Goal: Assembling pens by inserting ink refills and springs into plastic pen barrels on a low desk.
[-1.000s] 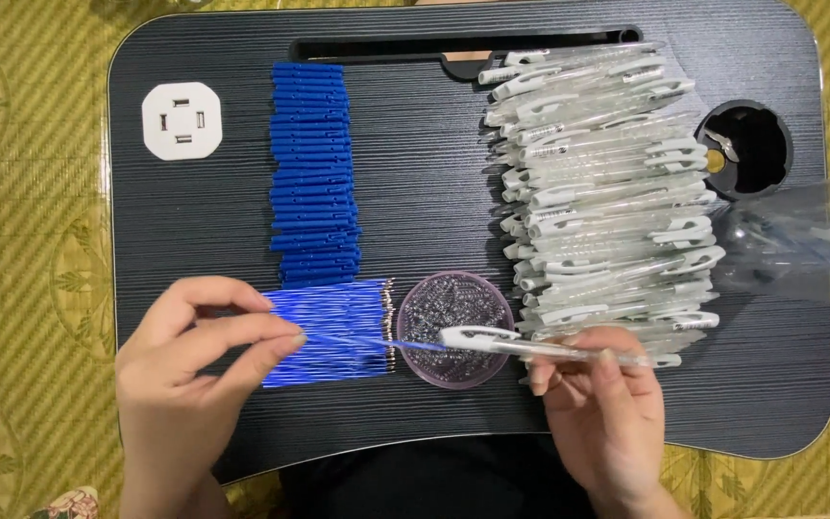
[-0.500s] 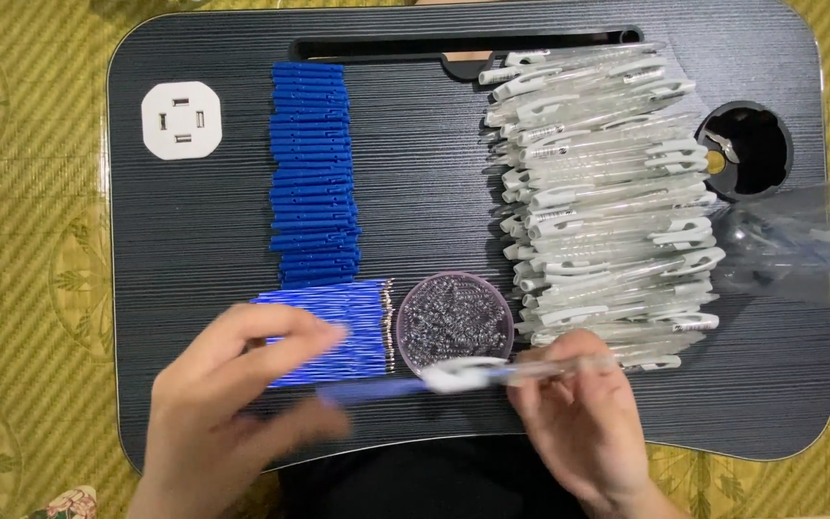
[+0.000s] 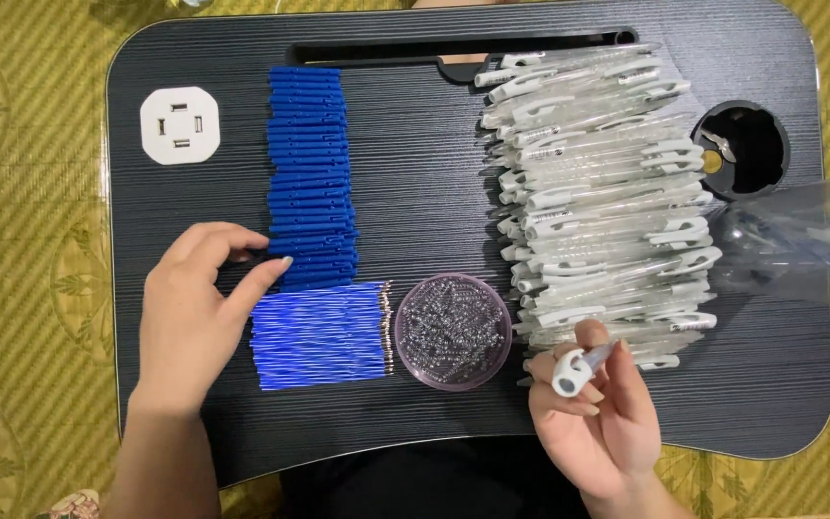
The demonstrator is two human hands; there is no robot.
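Head view: half a second back the left hand [image 3: 194,312] lay low over the near edge of the refills [image 3: 322,333], its fingers meeting the pen that the right hand held flat across the dish. Now the left hand has moved up and left; its fingers are spread loosely open, holding nothing, with the fingertips [image 3: 280,264] touching the near end of the blue caps [image 3: 311,173]. The right hand [image 3: 596,413] has turned the pen [image 3: 578,368] so its white clip end points at the camera; thumb and fingers are closed round the clear barrel, just near of the pen pile [image 3: 602,183].

The desk [image 3: 415,144] is dark with fine horizontal ribbing, rounded corners and a long slot at the far edge. The caps are short matte blue pieces stacked in a tall column. The refills are thin blue tubes with metal tips, lying side by side in a flat rectangle just left of the dish [image 3: 452,331], a round clear purple-tinted one full of small shiny springs. The pile is glossy clear plastic with white clips. A white octagonal socket [image 3: 180,125] sits far left, a round cup hole [image 3: 741,149] far right, and a crinkled clear bag [image 3: 799,235] overhangs the right edge.
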